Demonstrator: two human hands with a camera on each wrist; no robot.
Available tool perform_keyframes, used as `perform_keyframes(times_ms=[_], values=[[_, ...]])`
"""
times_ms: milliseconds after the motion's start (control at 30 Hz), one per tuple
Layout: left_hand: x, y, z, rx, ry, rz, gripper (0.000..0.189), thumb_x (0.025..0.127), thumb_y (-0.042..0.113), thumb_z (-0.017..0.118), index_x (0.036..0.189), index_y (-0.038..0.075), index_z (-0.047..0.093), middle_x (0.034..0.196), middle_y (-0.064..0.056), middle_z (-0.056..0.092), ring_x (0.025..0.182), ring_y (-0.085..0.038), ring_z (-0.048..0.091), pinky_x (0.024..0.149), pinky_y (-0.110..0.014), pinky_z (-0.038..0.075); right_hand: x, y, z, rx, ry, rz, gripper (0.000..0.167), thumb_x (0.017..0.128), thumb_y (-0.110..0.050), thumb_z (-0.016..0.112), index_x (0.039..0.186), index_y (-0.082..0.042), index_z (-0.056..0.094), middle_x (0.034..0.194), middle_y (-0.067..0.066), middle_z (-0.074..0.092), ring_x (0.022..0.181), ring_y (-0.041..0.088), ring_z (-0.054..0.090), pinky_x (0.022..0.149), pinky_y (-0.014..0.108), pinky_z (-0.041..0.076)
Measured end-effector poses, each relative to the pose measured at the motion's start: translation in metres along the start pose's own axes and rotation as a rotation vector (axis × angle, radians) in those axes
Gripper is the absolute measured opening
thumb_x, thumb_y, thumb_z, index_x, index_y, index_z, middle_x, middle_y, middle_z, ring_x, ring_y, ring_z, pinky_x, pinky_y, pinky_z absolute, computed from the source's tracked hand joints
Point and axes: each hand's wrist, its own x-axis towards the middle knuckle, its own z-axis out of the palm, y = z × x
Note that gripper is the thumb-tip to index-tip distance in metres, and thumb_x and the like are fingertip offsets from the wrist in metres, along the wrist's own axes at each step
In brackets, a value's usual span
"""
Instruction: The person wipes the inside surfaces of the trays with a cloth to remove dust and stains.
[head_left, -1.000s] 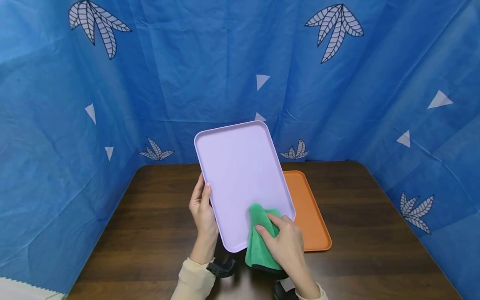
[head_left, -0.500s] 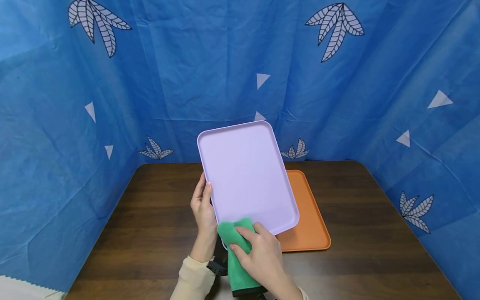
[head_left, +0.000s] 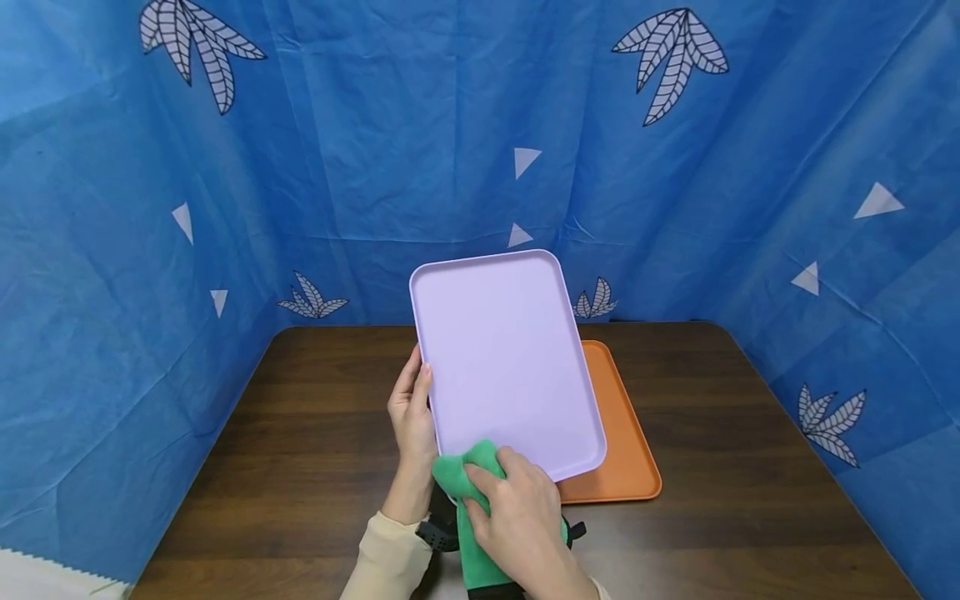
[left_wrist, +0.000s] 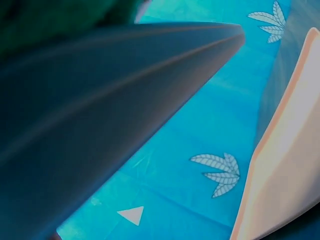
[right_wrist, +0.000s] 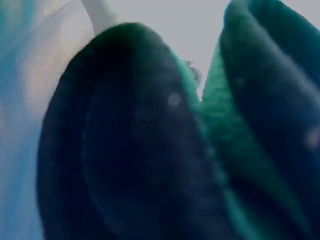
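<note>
A lavender rectangular tray [head_left: 506, 358] is held up at a tilt over the table. My left hand [head_left: 411, 417] grips its left edge, thumb on the front side and the other fingers behind. In my right hand [head_left: 521, 508] a green cloth [head_left: 480, 550] with a black hem is bunched, pressed to the tray's lower left corner. That corner is hidden by the cloth. Folds of the green cloth [right_wrist: 215, 105] fill most of the right wrist view. The tray's dark underside [left_wrist: 100, 110] crosses the left wrist view, with green cloth above it.
An orange tray [head_left: 618, 433] lies flat on the dark wooden table [head_left: 750, 467], partly covered in this view by the lavender tray. Blue curtains [head_left: 375, 150] with leaf and triangle prints enclose the table at the back and sides.
My right hand has moved the cloth left from the tray's lower right part to its lower left corner. The tray has shifted slightly right and become a little more upright.
</note>
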Motion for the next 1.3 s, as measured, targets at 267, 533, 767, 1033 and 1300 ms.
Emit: perform_keyframes(times_ms=[267,533,767,1033,1300], values=[[-0.002,-0.003,0.001,0.007,0.002,-0.017,0.038,0.1,0.009,0.053,0.138,0.003,0.054,0.111,0.008,0.072,0.091,-0.004,0.068,0.076,-0.019,0.056,-0.002,0.004,-0.001,0.002,-0.016,0.029,0.031,0.06,-0.022,0.088,0.09,-0.027,0.08,0.07,-0.008,0.052,0.056,0.007,0.042,0.049,0.014,0.026],[-0.001,-0.005,0.001,-0.042,0.005,-0.022,0.039,0.101,0.01,0.051,0.139,0.004,0.053,0.112,0.006,0.072,0.09,-0.005,0.069,0.075,-0.019,0.057,-0.004,0.006,-0.001,-0.02,0.017,0.054,0.033,0.056,-0.021,0.089,0.087,-0.026,0.08,0.068,-0.008,0.049,0.052,0.007,0.04,0.046,0.014,0.025],[-0.001,-0.005,0.002,-0.153,0.016,-0.047,0.035,0.1,0.008,0.052,0.134,0.008,0.059,0.108,0.003,0.073,0.086,-0.008,0.07,0.072,-0.021,0.057,-0.006,0.014,0.0,-0.039,0.027,0.12,0.032,0.057,-0.022,0.089,0.088,-0.027,0.08,0.068,-0.009,0.047,0.054,0.004,0.039,0.046,0.014,0.025],[0.0,-0.006,0.002,-0.157,0.035,-0.028,0.035,0.1,0.006,0.053,0.134,0.006,0.059,0.108,0.002,0.073,0.087,-0.008,0.07,0.073,-0.02,0.057,-0.007,0.024,-0.006,0.018,-0.073,0.323,0.033,0.062,-0.027,0.09,0.093,-0.031,0.079,0.072,-0.011,0.049,0.058,0.003,0.042,0.047,0.017,0.03],[0.001,-0.004,0.001,-0.152,0.044,-0.041,0.038,0.1,0.006,0.053,0.137,0.003,0.055,0.109,0.001,0.073,0.088,-0.009,0.07,0.073,-0.021,0.058,-0.006,0.041,-0.014,0.054,-0.099,0.48,0.035,0.064,-0.026,0.09,0.097,-0.031,0.079,0.072,-0.009,0.047,0.055,0.006,0.041,0.048,0.022,0.032]])
